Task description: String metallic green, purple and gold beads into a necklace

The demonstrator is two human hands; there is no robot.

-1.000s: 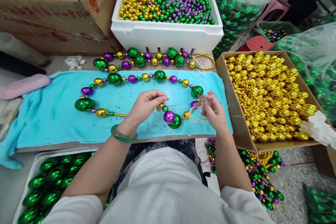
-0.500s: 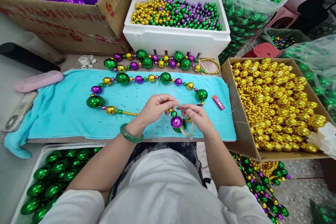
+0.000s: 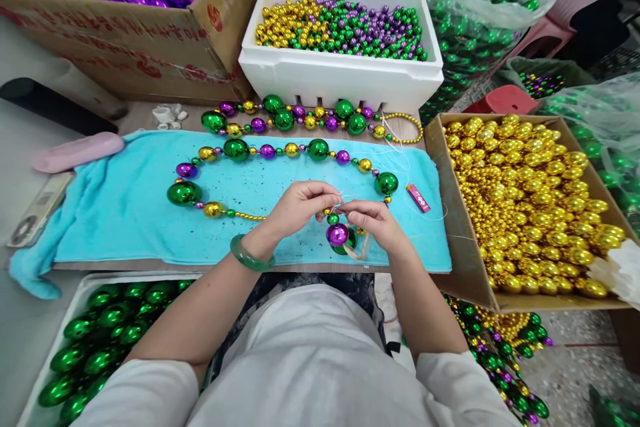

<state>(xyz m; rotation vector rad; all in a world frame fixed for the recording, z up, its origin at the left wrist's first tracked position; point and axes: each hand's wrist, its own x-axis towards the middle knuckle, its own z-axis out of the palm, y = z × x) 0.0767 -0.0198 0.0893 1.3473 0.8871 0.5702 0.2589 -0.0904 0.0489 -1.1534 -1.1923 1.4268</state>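
Observation:
My left hand (image 3: pixel 303 210), with a green bangle (image 3: pixel 251 253) at the wrist, pinches a thin pale string between thumb and forefinger. Close beside it, my right hand (image 3: pixel 377 223) has its fingers closed on the same string. Just below the fingertips hang a small green bead (image 3: pixel 333 219) and a larger purple bead (image 3: pixel 337 235), with a big green bead partly hidden behind. They belong to a necklace of green, gold and purple beads (image 3: pixel 317 149) looped over a turquoise towel (image 3: pixel 150 233). A pale strip dangles under my right hand.
Behind the towel lies another bead necklace (image 3: pixel 284 119), before a white foam box (image 3: pixel 340 73) of small beads. An open carton (image 3: pixel 463 233) of gold beads stands right; a purple-bead carton (image 3: pixel 150 47) stands back left. A small pink packet (image 3: pixel 418 198) rests on the towel.
The view has shifted slightly. My right thumb has moved a little closer to its forefinger, and the string ends lie differently at the fingertips. The necklace stays in place.

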